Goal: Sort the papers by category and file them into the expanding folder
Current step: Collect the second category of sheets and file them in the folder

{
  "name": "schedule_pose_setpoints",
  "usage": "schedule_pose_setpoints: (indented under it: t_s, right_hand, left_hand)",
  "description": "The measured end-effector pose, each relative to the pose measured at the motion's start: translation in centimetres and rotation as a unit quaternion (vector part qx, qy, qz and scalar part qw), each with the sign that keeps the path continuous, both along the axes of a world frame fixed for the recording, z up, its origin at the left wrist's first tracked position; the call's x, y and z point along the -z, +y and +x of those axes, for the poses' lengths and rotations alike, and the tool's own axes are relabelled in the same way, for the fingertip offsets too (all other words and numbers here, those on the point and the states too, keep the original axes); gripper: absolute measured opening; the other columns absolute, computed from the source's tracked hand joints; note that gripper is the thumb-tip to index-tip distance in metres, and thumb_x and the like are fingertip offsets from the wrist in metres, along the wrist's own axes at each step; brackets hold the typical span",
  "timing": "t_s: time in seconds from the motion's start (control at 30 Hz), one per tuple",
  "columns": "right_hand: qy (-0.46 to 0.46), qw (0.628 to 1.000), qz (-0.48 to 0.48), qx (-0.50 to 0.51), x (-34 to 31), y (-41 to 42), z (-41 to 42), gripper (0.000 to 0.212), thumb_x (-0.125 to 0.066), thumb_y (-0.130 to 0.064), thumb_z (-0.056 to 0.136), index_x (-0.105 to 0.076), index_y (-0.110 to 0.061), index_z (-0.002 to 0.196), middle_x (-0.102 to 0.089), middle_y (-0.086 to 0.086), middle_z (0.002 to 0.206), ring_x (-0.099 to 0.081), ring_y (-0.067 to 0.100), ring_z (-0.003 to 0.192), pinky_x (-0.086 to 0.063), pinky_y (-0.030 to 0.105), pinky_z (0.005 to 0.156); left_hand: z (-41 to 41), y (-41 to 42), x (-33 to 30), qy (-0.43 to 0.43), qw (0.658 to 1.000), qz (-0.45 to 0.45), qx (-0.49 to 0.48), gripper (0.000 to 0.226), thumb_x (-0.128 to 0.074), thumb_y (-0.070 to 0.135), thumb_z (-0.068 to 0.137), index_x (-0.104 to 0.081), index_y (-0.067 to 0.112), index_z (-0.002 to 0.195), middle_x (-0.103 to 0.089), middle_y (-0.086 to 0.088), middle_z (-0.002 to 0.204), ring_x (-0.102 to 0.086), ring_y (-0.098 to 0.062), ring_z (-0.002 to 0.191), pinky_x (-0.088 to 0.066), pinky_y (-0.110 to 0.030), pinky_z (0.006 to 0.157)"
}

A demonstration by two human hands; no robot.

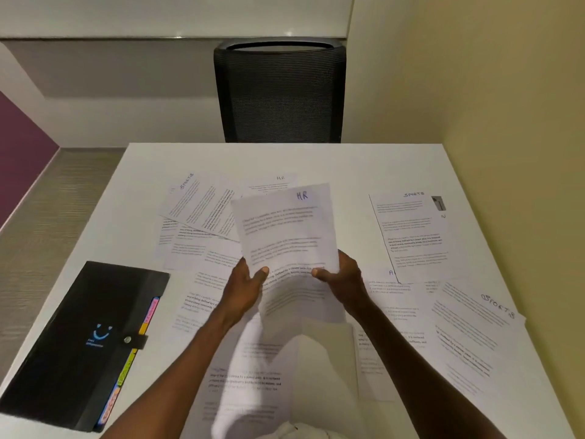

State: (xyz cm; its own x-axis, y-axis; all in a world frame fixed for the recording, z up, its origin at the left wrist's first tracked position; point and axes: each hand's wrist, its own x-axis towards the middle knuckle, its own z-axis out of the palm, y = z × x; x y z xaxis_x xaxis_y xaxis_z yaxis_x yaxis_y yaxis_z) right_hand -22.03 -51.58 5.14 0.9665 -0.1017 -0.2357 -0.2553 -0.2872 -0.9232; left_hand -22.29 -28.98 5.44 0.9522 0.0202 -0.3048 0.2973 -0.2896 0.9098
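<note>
Both hands hold up one printed sheet marked "HR" (285, 226) above the middle of the white table (348, 160). My left hand (245, 285) pinches its lower left edge and my right hand (343, 278) its lower right edge. Many other printed sheets lie scattered flat around it: a "SPORTS" sheet (202, 204) at the back left, another "HR" sheet (272, 183) behind the held one, a "SPORTS" sheet (411, 236) at the right and one more "SPORTS" sheet (471, 331) near the right front. The black expanding folder (82, 340) lies shut at the left front, coloured tabs along its right edge.
A black mesh office chair (280, 90) stands behind the table's far edge. A cream wall (506, 90) runs along the table's right side. Grey floor (38, 217) lies to the left of the table.
</note>
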Motion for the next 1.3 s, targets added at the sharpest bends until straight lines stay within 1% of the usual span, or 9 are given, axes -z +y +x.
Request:
schedule_pose_setpoints:
  t_s: [0.17,0.33,0.43,0.53,0.7,0.83,0.9,1.0,1.3]
  right_hand:
    - [0.071,0.997,-0.040,-0.015,0.5,2.7,5.1,0.034,-0.053,-0.035,0.098,-0.051,-0.020,0.067,-0.056,-0.005,0.072,-0.052,0.015,0.072,-0.041,0.026,0.065]
    - [0.040,0.916,-0.327,-0.231,4.6,3.7,8.9,0.042,-0.041,-0.034,0.101,-0.043,-0.017,0.140,-0.046,0.004,0.146,-0.046,0.029,0.131,-0.043,0.043,0.099]
    - [0.070,0.821,-0.442,-0.353,6.4,4.1,10.3,0.057,-0.030,-0.043,0.103,-0.020,-0.019,0.153,-0.014,-0.001,0.162,-0.017,0.025,0.148,-0.027,0.053,0.112]
    - [0.087,0.755,-0.503,-0.411,7.9,2.9,10.9,0.060,-0.029,-0.047,0.103,-0.017,-0.020,0.155,-0.008,-0.002,0.164,-0.008,0.024,0.150,-0.015,0.057,0.116]
    - [-0.015,0.835,-0.467,-0.291,8.4,-3.2,10.7,0.018,-0.048,-0.019,0.092,-0.059,-0.017,0.107,-0.065,0.003,0.110,-0.058,0.028,0.116,-0.046,0.041,0.094]
    - [0.044,0.914,-0.382,-0.127,7.7,-7.1,11.6,0.023,-0.067,-0.017,0.087,-0.071,-0.005,0.107,-0.072,0.013,0.107,-0.066,0.033,0.100,-0.050,0.034,0.084]
    - [0.051,0.929,-0.365,-0.039,7.5,-7.3,12.3,0.032,-0.068,-0.017,0.087,-0.064,0.001,0.113,-0.068,0.019,0.111,-0.062,0.035,0.103,-0.046,0.034,0.083]
    - [0.139,0.923,-0.356,0.046,7.7,-5.9,13.5,0.066,-0.069,-0.040,0.087,-0.046,0.007,0.127,-0.054,0.026,0.124,-0.052,0.040,0.116,-0.044,0.043,0.095]
    - [0.253,0.874,-0.408,0.081,9.4,-1.7,15.8,0.092,-0.078,-0.057,0.070,-0.035,-0.003,0.130,-0.036,0.022,0.133,-0.040,0.036,0.122,-0.045,0.046,0.095]
  left_hand:
    - [3.4,4.5,0.4,0.004,0.998,0.033,-0.061,0.040,-0.055,0.012,0.099,-0.051,0.011,0.139,-0.064,-0.015,0.128,-0.059,-0.036,0.118,-0.046,-0.052,0.103]
    - [4.9,9.6,1.3,0.033,0.986,0.018,-0.165,0.033,-0.055,0.008,0.099,-0.053,0.006,0.132,-0.060,-0.032,0.123,-0.064,-0.044,0.093,-0.056,-0.051,0.077]
    - [5.3,11.5,1.8,0.054,0.978,0.015,-0.199,0.030,-0.052,0.005,0.100,-0.054,0.006,0.129,-0.066,-0.022,0.114,-0.058,-0.015,0.069,-0.050,-0.022,0.048]
    - [5.5,12.2,2.0,0.066,0.974,0.002,-0.216,0.029,-0.051,0.002,0.100,-0.055,0.008,0.128,-0.066,0.001,0.103,-0.060,-0.008,0.079,-0.052,-0.017,0.055]
    - [5.9,11.5,2.5,0.078,0.973,0.018,-0.218,0.025,-0.053,0.005,0.099,-0.057,0.007,0.124,-0.066,-0.001,0.099,-0.059,-0.010,0.075,-0.049,-0.021,0.055]
    - [5.9,10.3,2.9,0.095,0.976,0.024,-0.193,0.027,-0.057,0.012,0.098,-0.056,0.011,0.125,-0.065,-0.022,0.116,-0.064,-0.041,0.101,-0.055,-0.056,0.083]
    - [6.1,9.5,3.2,0.108,0.977,0.019,-0.184,0.010,-0.057,0.012,0.098,-0.057,0.006,0.106,-0.062,-0.030,0.092,-0.069,-0.035,0.077,-0.059,-0.050,0.069]
    - [6.4,8.2,3.0,0.108,0.978,0.017,-0.175,0.011,-0.054,0.011,0.100,-0.051,0.011,0.089,-0.046,-0.008,0.062,-0.044,-0.008,0.040,-0.038,-0.022,0.041]
    - [8.1,7.8,2.9,0.066,0.985,0.032,-0.154,0.025,-0.055,0.012,0.099,-0.056,0.017,0.124,-0.066,0.008,0.106,-0.064,-0.012,0.093,-0.048,-0.020,0.067]
